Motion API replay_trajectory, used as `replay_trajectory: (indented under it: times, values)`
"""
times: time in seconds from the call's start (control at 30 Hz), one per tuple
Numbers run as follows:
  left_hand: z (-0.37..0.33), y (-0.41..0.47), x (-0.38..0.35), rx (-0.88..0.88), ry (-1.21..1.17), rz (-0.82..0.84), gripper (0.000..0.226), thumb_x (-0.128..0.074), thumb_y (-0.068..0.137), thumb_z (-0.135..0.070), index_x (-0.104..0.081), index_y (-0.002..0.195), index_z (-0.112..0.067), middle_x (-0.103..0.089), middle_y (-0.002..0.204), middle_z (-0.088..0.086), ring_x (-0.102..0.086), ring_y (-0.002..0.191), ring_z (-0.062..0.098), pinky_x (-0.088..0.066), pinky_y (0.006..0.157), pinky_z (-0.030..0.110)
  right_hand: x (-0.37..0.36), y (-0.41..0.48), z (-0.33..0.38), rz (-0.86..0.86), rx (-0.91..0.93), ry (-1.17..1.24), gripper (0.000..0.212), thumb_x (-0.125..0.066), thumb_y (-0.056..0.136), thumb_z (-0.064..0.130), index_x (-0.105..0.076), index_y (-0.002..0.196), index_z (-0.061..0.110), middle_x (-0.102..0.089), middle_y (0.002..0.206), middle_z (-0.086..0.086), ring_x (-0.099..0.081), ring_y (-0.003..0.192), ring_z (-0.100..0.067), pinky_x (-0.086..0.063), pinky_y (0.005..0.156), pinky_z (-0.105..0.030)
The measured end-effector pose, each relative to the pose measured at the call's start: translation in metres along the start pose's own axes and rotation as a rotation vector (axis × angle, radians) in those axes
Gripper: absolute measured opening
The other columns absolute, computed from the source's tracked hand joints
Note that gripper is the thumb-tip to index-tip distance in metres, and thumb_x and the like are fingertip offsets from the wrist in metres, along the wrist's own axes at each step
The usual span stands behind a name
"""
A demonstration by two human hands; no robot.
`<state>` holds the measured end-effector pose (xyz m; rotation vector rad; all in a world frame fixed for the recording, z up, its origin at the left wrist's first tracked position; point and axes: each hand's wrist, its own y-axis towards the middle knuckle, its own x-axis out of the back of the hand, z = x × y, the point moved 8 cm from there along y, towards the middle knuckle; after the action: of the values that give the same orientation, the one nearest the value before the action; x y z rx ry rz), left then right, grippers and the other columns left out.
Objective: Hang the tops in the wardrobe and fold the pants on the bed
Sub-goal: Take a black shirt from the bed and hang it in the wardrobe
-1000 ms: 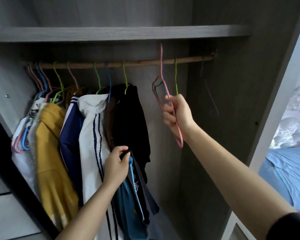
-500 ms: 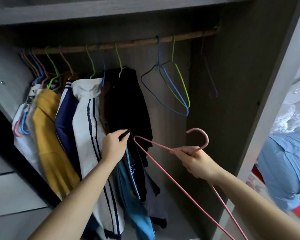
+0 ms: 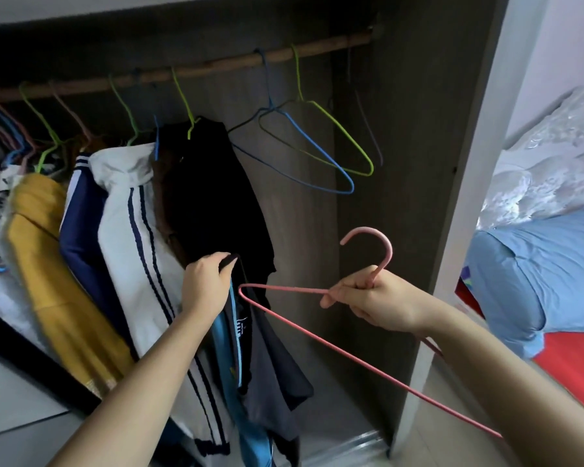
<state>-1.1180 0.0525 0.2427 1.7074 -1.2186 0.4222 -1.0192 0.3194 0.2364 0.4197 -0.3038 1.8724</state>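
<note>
My right hand [image 3: 376, 303] grips a pink wire hanger [image 3: 351, 357] just below its hook, held off the rail in front of the open wardrobe. One pointed end of the hanger reaches toward a dark top with blue trim [image 3: 250, 358], which my left hand [image 3: 206, 284] holds up by its collar. That top dangles in front of the clothes hanging on the wooden rail [image 3: 216, 67]: a yellow top [image 3: 48, 264], a navy one, a white one with dark stripes [image 3: 132, 237] and a black one [image 3: 213, 197].
Empty blue [image 3: 317, 163] and green [image 3: 348, 143] hangers hang on the rail's right part, with free rail beside them. The wardrobe's side panel [image 3: 466, 197] stands on the right. Beyond it lies the bed with a blue sheet [image 3: 536, 274] and something red [image 3: 570, 369].
My right hand lifted the pink hanger off the rail and brought it down toward the top held by my left hand. The view tilted downward.
</note>
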Motion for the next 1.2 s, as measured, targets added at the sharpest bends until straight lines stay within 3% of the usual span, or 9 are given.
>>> replay_trajectory:
  times: [0.33,0.53,0.63,0.7,0.77,0.87,0.93,1.03,1.2]
  values:
    - [-0.038,-0.016,-0.003,-0.153,-0.109,0.003,0.019,-0.066,0.093,-0.019,-0.075,0.102,-0.005,-0.065,0.083,0.001,-0.057,0.074,0.011,-0.036,0.063,0.005,-0.039,0.048,-0.011,-0.091,-0.072,-0.022,0.027,-0.05,0.1,0.023,-0.075,0.095,0.015,-0.058,0.055,0.019,-0.053,0.054,0.002,-0.043,0.06,-0.017]
    - [-0.077,-0.03,0.009,-0.297,-0.313,-0.036,0.016,-0.069,0.09,-0.015,-0.076,0.102,-0.006,-0.068,0.087,-0.003,-0.06,0.067,-0.001,-0.042,0.065,0.003,-0.047,0.066,-0.033,-0.206,-0.113,-0.118,0.032,-0.047,0.099,0.019,-0.078,0.103,0.015,-0.074,0.111,0.002,-0.064,0.105,-0.013,-0.046,0.088,-0.022]
    - [-0.079,-0.023,0.02,-0.374,-0.287,-0.111,0.015,-0.069,0.091,-0.017,-0.074,0.1,-0.005,-0.061,0.093,0.0,-0.058,0.074,0.004,-0.045,0.063,0.014,-0.031,0.06,-0.029,-0.306,-0.06,0.081,0.029,-0.052,0.1,0.027,-0.079,0.098,0.019,-0.073,0.079,0.009,-0.058,0.067,0.0,-0.043,0.064,-0.017]
    - [-0.084,-0.014,0.021,-0.481,-0.121,-0.127,0.019,-0.065,0.093,-0.021,-0.074,0.1,-0.006,-0.062,0.103,0.004,-0.059,0.094,0.019,-0.047,0.081,0.029,-0.021,0.054,-0.021,-0.33,0.006,0.269,0.028,-0.054,0.1,0.027,-0.079,0.093,0.018,-0.053,0.049,0.012,-0.042,0.042,-0.002,-0.032,0.046,-0.014]
    - [-0.089,-0.002,0.015,-0.538,0.003,-0.079,0.023,-0.058,0.095,-0.026,-0.074,0.097,-0.009,-0.069,0.102,0.003,-0.062,0.101,0.024,-0.039,0.101,0.042,-0.016,0.048,-0.006,-0.299,0.079,0.36,0.027,-0.055,0.098,0.025,-0.079,0.09,0.017,-0.042,0.047,0.011,-0.033,0.04,-0.006,-0.027,0.04,-0.016]
    - [-0.099,0.01,0.009,-0.516,0.033,-0.037,0.038,-0.041,0.099,-0.035,-0.055,0.071,-0.014,-0.053,0.066,-0.005,-0.056,0.073,0.026,-0.042,0.082,0.041,-0.006,0.04,0.02,-0.343,0.177,0.19,0.021,-0.059,0.095,0.024,-0.078,0.087,0.02,-0.05,0.049,0.011,-0.043,0.043,-0.005,-0.036,0.046,-0.017]
    - [-0.102,0.016,0.008,-0.487,0.014,-0.063,0.039,-0.037,0.099,-0.035,-0.037,0.063,-0.017,-0.036,0.058,-0.008,-0.049,0.064,0.027,-0.035,0.069,0.038,0.011,0.033,0.033,-0.562,0.2,-0.073,0.01,-0.067,0.088,0.035,-0.072,0.087,0.026,-0.062,0.063,0.013,-0.058,0.058,-0.003,-0.044,0.057,-0.022]
    - [-0.099,0.026,0.005,-0.383,-0.037,-0.076,0.042,-0.041,0.098,-0.03,-0.038,0.061,-0.011,-0.037,0.054,-0.001,-0.046,0.06,0.03,-0.033,0.066,0.039,0.029,0.01,0.044,-0.921,0.231,-0.423,0.034,-0.072,0.082,0.049,-0.058,0.099,0.023,-0.058,0.087,0.011,-0.056,0.076,-0.01,-0.045,0.065,-0.026]
    - [-0.103,0.032,0.005,-0.34,-0.049,-0.061,0.043,-0.05,0.101,-0.021,-0.037,0.062,-0.01,-0.032,0.051,-0.003,-0.042,0.055,0.03,-0.026,0.063,0.035,0.027,0.002,0.014,-0.749,0.322,-0.383,0.021,-0.045,0.104,0.04,-0.055,0.108,0.022,-0.053,0.067,0.011,-0.051,0.059,-0.01,-0.038,0.057,-0.031]
